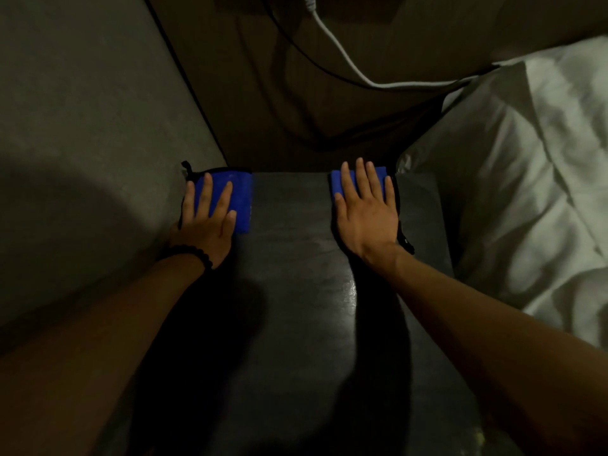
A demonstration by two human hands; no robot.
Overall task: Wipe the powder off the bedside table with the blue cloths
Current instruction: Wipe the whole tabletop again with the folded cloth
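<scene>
Both of your hands are flat on the dark bedside table (296, 291), which fills the centre and lower part of the frame, and each one presses down on a blue cloth at the table's far edge. Your left hand (207, 222), left of centre, lies palm down with fingers spread over the left blue cloth (238, 199), which sits at the far left corner of the tabletop; the hand is released, not clenched, pinning the cloth rather than gripping it. A black beaded bracelet (194, 253) circles that wrist. Your right hand (365, 212), right of centre, is likewise open and flat, fingers together, covering most of the right blue cloth (337, 182), of which only the far and left margins show. A black cord or trim runs along the right side of that hand. The tabletop between the 2 cloths looks dull and streaky; the light is too dim to pick out powder for certain. White bedding (526, 176) fills the right of the frame, and a white cable (342, 57) curves across the upper middle.
</scene>
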